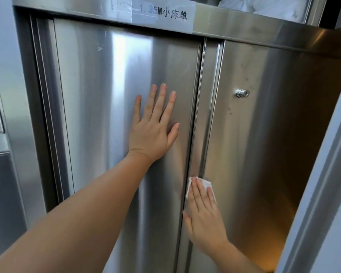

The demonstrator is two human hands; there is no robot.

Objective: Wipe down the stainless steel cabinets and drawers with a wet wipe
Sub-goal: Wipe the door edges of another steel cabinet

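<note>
1. Wipe (205, 184): white, folded, pressed flat against the vertical edge strip (209, 107) where the left door (110, 99) meets the right door (264, 125), low in view.
2. Right hand (204, 217): laid over the wipe with fingers (198, 192) straight and close together, pointing up; only the wipe's top and left margins visible beyond the fingertips. Thumb along the left door's edge.
3. Left hand (153, 133): flat on the left door, well above the wipe, fingers straight and slightly spread, thumb out toward the strip. Nothing held.
4. Label (161, 15): taped to the rail above the doors, printed "1.35M" followed by Chinese characters; left part under glossy tape and hard to read.
5. Lock (242, 93): round keyed cylinder on the right door, upper part, near the strip.
6. Right door: dull with faint spots and smudges near the lock. Left door: bright vertical glare band.
7. Upper compartment (264, 6): above the rail, top right, holding white folded fabric, partly cropped.
8. Doors shut; contents behind them not visible.
</note>
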